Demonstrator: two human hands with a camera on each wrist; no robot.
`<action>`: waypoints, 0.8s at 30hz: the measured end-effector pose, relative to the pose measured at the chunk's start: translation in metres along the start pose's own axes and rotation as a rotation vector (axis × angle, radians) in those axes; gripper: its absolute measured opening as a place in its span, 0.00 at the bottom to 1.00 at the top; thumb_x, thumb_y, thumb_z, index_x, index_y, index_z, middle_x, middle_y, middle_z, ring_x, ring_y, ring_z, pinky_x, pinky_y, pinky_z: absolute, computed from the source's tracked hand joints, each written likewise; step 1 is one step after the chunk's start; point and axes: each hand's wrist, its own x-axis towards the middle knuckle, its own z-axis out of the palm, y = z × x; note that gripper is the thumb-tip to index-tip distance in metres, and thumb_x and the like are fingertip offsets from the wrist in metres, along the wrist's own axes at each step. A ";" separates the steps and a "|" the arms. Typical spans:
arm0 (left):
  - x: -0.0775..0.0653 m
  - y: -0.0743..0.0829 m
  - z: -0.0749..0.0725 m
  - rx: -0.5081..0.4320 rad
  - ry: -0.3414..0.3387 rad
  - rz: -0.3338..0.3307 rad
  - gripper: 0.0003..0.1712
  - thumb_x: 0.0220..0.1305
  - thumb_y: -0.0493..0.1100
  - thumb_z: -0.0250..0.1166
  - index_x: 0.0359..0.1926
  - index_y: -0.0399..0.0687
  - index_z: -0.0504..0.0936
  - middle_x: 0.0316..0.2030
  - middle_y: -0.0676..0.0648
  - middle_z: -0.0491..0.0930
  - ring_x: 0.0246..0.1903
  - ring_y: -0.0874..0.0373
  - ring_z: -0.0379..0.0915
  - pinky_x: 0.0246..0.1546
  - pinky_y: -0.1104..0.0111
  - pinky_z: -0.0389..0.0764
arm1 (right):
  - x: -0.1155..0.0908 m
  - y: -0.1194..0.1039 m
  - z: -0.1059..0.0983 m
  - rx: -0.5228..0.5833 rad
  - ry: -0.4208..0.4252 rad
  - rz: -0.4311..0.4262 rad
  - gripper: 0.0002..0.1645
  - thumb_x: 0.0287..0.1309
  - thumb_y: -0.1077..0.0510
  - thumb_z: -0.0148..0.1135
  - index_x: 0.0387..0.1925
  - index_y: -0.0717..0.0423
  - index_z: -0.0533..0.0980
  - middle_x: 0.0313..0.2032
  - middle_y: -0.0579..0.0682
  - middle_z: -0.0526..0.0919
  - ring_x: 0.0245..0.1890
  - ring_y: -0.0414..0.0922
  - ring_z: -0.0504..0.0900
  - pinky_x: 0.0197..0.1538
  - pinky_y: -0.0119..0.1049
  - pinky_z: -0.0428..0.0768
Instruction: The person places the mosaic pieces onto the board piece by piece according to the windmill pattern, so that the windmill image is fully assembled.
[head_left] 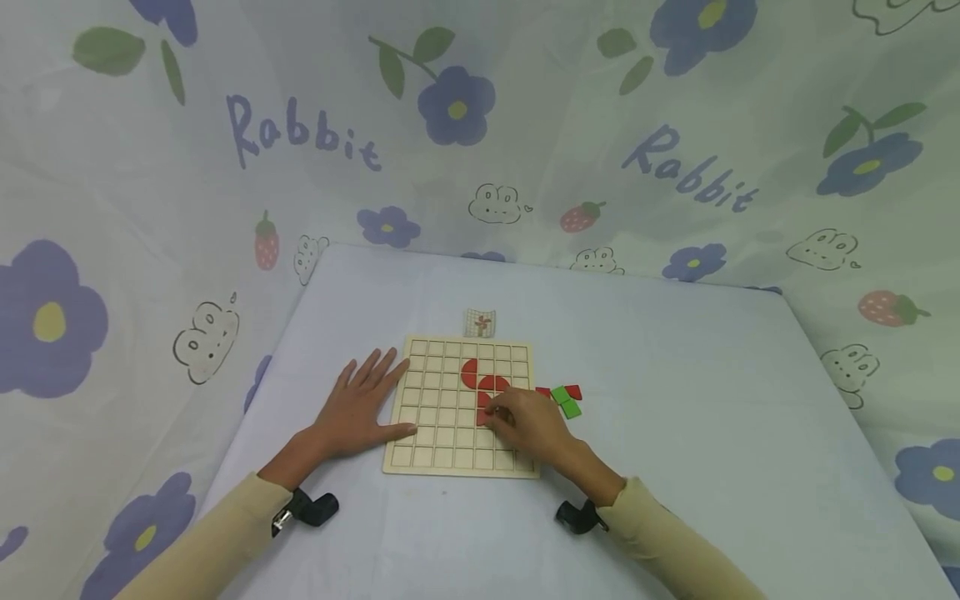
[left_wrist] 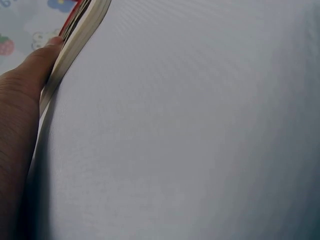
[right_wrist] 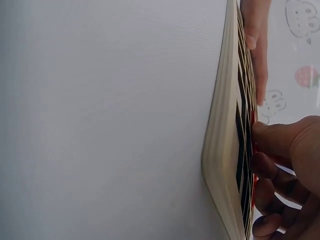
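A square wooden grid board [head_left: 427, 413] lies on the white-covered table. Fingers spread, my left hand [head_left: 358, 417] rests at its left edge, with thumb and fingertips touching the rim; the left wrist view shows the thumb [left_wrist: 37, 67] against the board's side. Red quarter-round pieces [head_left: 469, 374] sit in cells right of centre. Over the board's right half, my right hand [head_left: 534, 421] pinches a red piece [head_left: 482, 420] at the cells between thumb and index finger. Its fingers are curled in the right wrist view, and the fingertips partly hide that piece.
Just right of the board lie loose green squares [head_left: 561, 395] and red pieces [head_left: 573, 392], partly behind the right hand. Beyond the far edge is a small card [head_left: 480, 323] with a red pinwheel pattern on a grid. A printed curtain [head_left: 525, 150] surrounds the table.
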 end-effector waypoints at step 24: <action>0.000 0.000 0.000 -0.010 0.021 0.003 0.65 0.51 0.85 0.50 0.78 0.50 0.50 0.77 0.42 0.44 0.75 0.44 0.33 0.70 0.43 0.37 | -0.025 0.027 -0.021 -0.027 0.038 0.146 0.10 0.51 0.57 0.75 0.37 0.48 0.85 0.27 0.37 0.77 0.24 0.33 0.71 0.25 0.29 0.72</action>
